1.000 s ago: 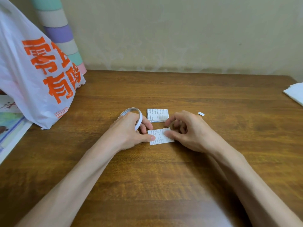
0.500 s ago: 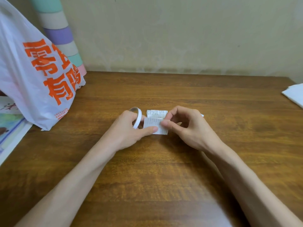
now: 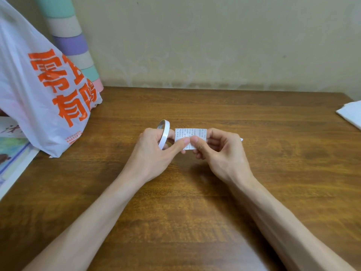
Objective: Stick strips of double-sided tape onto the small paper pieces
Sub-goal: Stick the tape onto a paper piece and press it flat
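A small white paper piece (image 3: pixel 190 133) with printed text is lifted just above the wooden table (image 3: pixel 175 222) at its middle. Both thumbs press on its lower edge, and my right hand (image 3: pixel 220 153) pinches it from the right. My left hand (image 3: pixel 152 153) pinches its left side and also carries a thin white roll of double-sided tape (image 3: pixel 165 132), looped upright over its fingers. The held piece and my fingers hide whatever lies on the table behind them. A tiny white scrap (image 3: pixel 241 139) peeks out behind my right hand.
A white plastic bag (image 3: pixel 39 90) with orange characters stands at the left, in front of a pastel striped tube (image 3: pixel 72 42). Printed booklets (image 3: pixel 11 153) lie at the left edge. White sheets (image 3: pixel 351 114) sit at the right edge. A wall closes the table's far side.
The paper piece has left the table, lifted up and away from me by both hands. The tape roll has tipped upright on my left fingers.
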Demonstrator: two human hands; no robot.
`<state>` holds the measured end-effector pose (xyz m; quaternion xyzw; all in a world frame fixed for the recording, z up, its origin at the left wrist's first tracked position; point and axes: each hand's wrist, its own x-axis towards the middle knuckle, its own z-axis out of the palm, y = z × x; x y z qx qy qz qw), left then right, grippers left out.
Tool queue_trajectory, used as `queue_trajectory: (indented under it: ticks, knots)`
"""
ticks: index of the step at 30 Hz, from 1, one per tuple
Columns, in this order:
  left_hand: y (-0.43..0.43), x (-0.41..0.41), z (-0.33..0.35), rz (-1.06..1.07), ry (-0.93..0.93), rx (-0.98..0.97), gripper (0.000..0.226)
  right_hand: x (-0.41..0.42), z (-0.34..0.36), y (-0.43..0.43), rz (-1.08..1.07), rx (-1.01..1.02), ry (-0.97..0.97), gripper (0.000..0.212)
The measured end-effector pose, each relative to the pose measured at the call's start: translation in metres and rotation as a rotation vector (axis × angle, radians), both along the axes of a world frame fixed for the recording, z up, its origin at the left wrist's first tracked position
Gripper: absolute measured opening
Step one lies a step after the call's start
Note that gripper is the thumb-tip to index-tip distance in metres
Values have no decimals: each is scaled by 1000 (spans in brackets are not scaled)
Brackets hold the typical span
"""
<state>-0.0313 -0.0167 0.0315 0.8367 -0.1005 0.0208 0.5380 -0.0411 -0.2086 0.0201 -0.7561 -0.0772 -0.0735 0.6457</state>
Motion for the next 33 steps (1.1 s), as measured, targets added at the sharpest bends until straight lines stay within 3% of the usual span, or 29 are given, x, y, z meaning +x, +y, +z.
queue_trajectory:
  ticks: [12,17,23,28,31,33]
  knots:
    - [1,2,-3,13,-46,-57,18,-3,-1,4,-13,-21,-53,25]
    - [-3,1,-4,13,-57,-38,32,-4,-2,6,-35,57,19,24]
    - [-8,-1,-4,16,-66,14,48,-2,-6,10,-93,-44,26,32]
    - [-5,0,-5,36,-62,-7,19,-2,-5,8,-82,-37,-30,22]
    - [-3,0,-5,88,-58,-19,25,-3,-3,8,-78,3,2,14]
    - [-4,-2,-3,105,-65,-19,26,-2,-3,7,-114,5,54,29]
